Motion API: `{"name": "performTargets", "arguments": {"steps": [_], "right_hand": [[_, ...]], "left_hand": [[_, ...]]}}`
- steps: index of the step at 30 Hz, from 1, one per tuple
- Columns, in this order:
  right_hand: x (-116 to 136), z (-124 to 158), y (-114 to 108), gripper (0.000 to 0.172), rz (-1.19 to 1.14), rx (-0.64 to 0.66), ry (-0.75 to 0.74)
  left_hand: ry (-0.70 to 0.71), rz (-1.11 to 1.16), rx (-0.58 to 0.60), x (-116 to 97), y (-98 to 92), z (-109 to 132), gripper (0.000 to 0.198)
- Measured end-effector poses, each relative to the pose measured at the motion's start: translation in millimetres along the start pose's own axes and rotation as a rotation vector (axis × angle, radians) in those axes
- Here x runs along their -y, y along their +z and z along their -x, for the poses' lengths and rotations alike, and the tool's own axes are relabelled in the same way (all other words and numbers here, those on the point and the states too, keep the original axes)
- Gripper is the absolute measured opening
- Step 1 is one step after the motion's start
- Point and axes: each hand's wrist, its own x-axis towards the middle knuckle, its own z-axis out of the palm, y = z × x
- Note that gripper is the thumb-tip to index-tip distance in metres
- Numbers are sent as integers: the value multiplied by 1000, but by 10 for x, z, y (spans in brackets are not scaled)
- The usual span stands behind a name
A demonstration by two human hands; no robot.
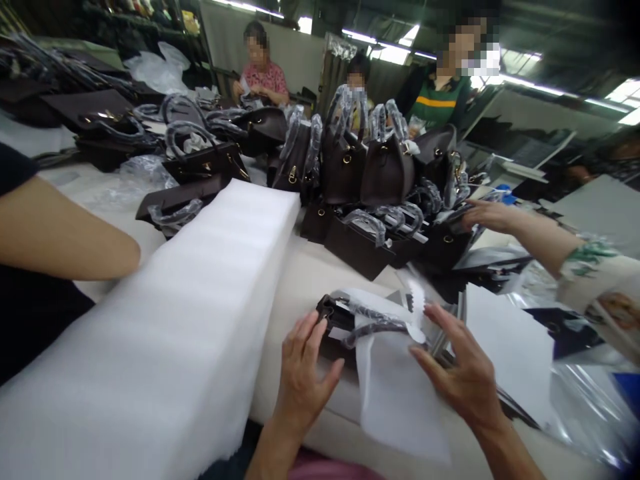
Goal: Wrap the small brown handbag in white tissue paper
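A dark brown handbag (336, 349) lies in front of me, its handles (377, 327) wrapped in clear plastic. Over its right part hangs a thin white sheet (400, 393), which hides much of the bag. My left hand (304, 373) rests at the bag's left end, fingertips against its edge and thumb spread away. On the other side, my right hand (465, 373) is open, thumb and forefinger apart beside the handles. A small white tag (417, 333) and a blurred strip with a zigzag edge (416, 297) lie close to those fingers.
A stack of white foam sheets (200, 293) stretches along my left. Several dark handbags (345, 170) crowd the table behind. White boards (507, 347) and clear plastic (590, 407) lie at right. A co-worker's arm (530, 233) reaches in there; another person's elbow (100, 240) is at left.
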Motion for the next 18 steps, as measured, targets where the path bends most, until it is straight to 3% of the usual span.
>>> {"name": "performTargets", "arguments": {"steps": [2,3,6,8,10,13,16,18], "right_hand": [[52,172,-210,51,7,-97,-164],[103,254,-290,49,18,-69,-281],[346,439,-307,49,173,179,-560],[516,504,-123,43,292,223,-537],[619,531,117,38,354,181,-403],[623,509,320,40,367,147,-313],[583,410,205,41,324,161,-389],[609,328,35,41,322,211,-440]], "left_hand": [[124,-5,146,-58,-55,-280,63],[155,-10,210,-71,-39,-381,64],[152,-28,292,-70,108,-500,58],[127,-38,293,-60,217,-469,50],[109,-54,270,-48,294,-404,44],[113,-94,170,-28,360,-316,29],[136,-125,103,-20,398,-284,6],[133,-138,130,-33,401,-292,8]]}}
